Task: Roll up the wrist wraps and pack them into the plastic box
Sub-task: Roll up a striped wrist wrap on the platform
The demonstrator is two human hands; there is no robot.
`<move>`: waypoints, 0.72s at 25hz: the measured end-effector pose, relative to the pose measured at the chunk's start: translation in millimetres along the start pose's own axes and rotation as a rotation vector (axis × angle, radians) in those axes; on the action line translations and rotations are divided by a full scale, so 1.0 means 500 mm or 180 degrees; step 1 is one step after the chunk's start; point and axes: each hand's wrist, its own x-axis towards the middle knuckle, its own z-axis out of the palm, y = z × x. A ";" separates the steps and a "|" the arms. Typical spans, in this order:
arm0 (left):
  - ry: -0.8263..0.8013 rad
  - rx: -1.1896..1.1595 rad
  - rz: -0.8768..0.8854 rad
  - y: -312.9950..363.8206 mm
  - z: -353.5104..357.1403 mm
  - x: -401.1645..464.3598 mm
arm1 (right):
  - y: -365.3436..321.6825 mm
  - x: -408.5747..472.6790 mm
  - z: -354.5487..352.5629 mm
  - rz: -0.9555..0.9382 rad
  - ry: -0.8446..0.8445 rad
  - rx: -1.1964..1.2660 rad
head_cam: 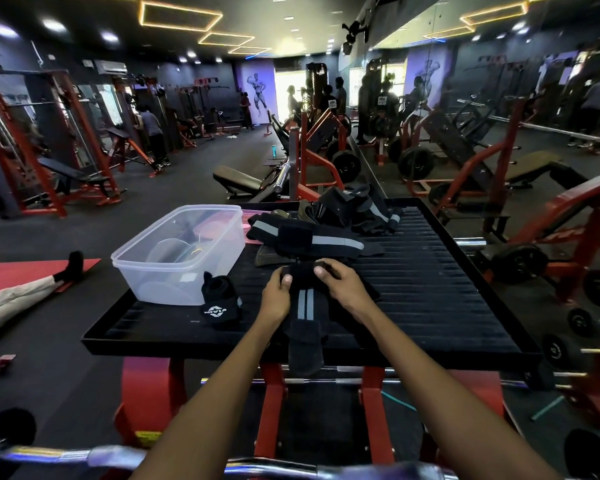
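Note:
A black wrist wrap with two grey stripes (305, 306) lies lengthwise toward me on the black ribbed platform (430, 289), its near end hanging over the front edge. My left hand (278, 296) and my right hand (340, 285) both pinch its far end, which is curled into a small roll. A rolled black wrap with a white logo (220, 301) stands beside the clear plastic box (181, 254), which sits open at the platform's left. More unrolled black and grey wraps (319, 237) lie piled at the back.
The box's pink lid (248, 216) lies behind it. A chrome barbell (118, 459) crosses just below me. Red gym machines and weight plates surround the platform, a mirror is to the right, and a person's leg (21, 292) rests on a red mat at left.

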 end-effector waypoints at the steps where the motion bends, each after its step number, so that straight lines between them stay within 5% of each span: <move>1: -0.0052 -0.0051 -0.0016 -0.006 0.003 0.005 | 0.001 0.001 -0.002 -0.0074 0.0027 -0.0043; 9: 0.0106 -0.0167 -0.0144 -0.007 0.004 0.011 | -0.012 -0.009 0.001 0.0182 -0.0128 0.0137; 14: -0.0015 -0.0458 -0.0449 -0.017 0.007 0.016 | -0.008 -0.006 0.000 -0.0166 -0.0178 -0.0087; 18: 0.0087 -0.0339 -0.0159 -0.008 0.006 0.013 | -0.017 -0.011 0.001 0.0073 -0.0147 0.0021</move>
